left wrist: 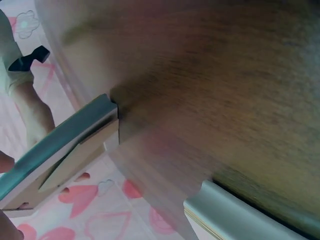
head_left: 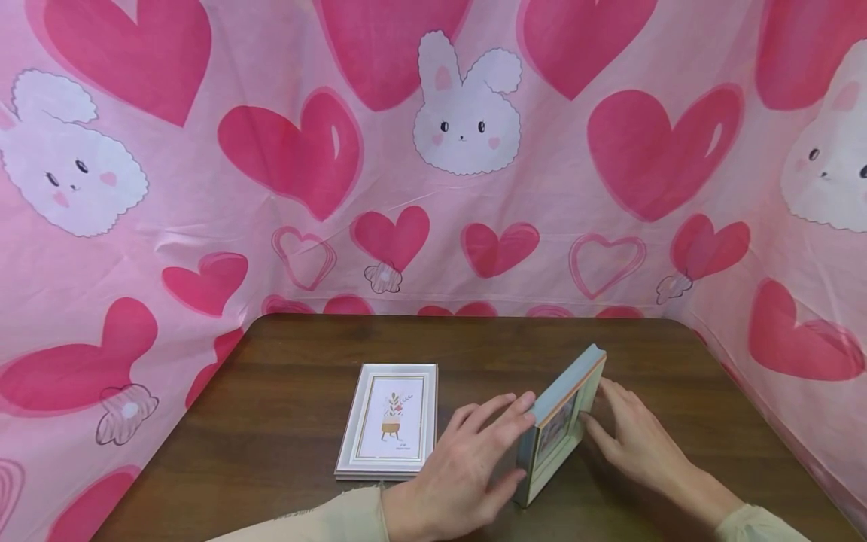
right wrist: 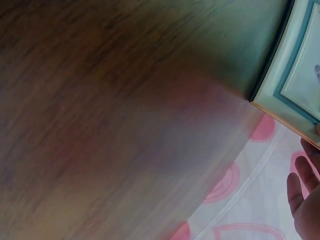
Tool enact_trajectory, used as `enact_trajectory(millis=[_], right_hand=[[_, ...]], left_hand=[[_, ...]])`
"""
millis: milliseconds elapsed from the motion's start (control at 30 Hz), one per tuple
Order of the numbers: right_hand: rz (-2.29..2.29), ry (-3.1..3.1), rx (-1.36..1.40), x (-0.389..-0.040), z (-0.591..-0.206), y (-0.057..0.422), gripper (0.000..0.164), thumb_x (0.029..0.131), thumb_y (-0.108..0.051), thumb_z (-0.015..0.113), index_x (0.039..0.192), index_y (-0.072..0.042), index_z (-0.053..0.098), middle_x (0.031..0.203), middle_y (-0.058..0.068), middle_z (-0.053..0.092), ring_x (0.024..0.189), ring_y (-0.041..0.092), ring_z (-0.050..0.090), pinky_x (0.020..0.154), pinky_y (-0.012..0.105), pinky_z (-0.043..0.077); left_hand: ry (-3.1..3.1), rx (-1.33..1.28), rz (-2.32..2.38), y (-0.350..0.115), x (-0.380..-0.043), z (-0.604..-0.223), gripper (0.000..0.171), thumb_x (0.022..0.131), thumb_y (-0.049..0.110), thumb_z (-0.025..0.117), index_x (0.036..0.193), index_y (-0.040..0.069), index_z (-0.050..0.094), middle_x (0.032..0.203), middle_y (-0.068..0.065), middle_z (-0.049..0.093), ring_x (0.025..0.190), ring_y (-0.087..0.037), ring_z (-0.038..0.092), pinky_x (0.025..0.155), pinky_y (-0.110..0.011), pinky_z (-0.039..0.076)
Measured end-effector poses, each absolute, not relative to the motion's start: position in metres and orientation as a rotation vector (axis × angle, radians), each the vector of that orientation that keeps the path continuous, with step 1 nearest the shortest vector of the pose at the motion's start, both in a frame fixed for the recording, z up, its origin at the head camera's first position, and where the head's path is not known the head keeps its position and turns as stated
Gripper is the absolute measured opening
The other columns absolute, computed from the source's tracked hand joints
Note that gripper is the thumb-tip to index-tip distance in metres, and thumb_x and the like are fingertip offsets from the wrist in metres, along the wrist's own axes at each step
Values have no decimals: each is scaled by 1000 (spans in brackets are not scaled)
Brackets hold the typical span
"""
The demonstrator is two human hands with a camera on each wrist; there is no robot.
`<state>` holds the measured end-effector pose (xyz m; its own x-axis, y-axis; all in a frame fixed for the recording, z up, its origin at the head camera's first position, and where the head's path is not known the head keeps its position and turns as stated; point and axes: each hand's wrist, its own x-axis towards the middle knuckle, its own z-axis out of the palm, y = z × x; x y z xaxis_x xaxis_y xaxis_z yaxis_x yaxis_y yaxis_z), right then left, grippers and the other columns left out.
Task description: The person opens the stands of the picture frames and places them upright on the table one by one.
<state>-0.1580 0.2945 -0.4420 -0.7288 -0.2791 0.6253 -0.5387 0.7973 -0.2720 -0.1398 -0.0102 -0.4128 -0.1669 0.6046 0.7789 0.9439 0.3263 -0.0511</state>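
Observation:
A picture frame (head_left: pixel 558 433) with pale blue edges stands on its side, tilted, between my hands. Its picture side is turned to the right; the left wrist view shows its backing, with a tan flap (left wrist: pixel 80 157). My left hand (head_left: pixel 467 459) pinches the near edge, index fingertip at the upper corner and thumb lower down. On the far side my right hand (head_left: pixel 643 440) grips the other edge, thumb on the front and fingers partly hidden behind. To the left of my left hand lies a white picture frame (head_left: pixel 348 444), face up, showing a potted plant drawing.
Both frames are on a dark brown wooden table (head_left: pixel 298 391) with rounded back corners. Pink cloth (head_left: pixel 433 196) printed with hearts and rabbits hangs behind it and along both sides. A dark band (left wrist: pixel 30 59) is around my right wrist.

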Motion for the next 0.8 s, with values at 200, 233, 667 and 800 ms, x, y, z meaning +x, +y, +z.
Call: enact_trajectory(millis=[200,233,667,800], right_hand=[[602,-2412,603,-159,-442,294,62,76,-1,89,131,0,60,112,10,71,103,33,68,86,51,49],[603,-2411,604,-159,-442,294,62,76,-1,89,131,0,60,112,10,71,103,32,68,86,50,49],[629,-2408,624,-164,-443,297,60,77,1,88,130,-2,60,113,7,70,104,28,67,91,28,46],[635,-2420,627,-165,-443,299,62,78,1,88,133,-2,59,115,8,70,106,29,67,90,34,49]], left_hand=[[-1867,-1377,-595,-8,-138,-412,88,78,18,90,151,-1,46,165,-15,39,145,-30,47,107,-41,44],[-1865,-1379,-596,-8,-138,-411,88,78,18,90,151,-1,46,165,-16,40,144,-30,47,107,-41,44],[-1879,-1401,-607,-3,-132,-407,83,81,20,85,152,0,46,166,-13,39,145,-29,47,109,-40,42],[-1896,-1405,-617,-1,-131,-405,80,84,21,83,152,2,46,167,-11,37,145,-27,46,109,-39,42]])
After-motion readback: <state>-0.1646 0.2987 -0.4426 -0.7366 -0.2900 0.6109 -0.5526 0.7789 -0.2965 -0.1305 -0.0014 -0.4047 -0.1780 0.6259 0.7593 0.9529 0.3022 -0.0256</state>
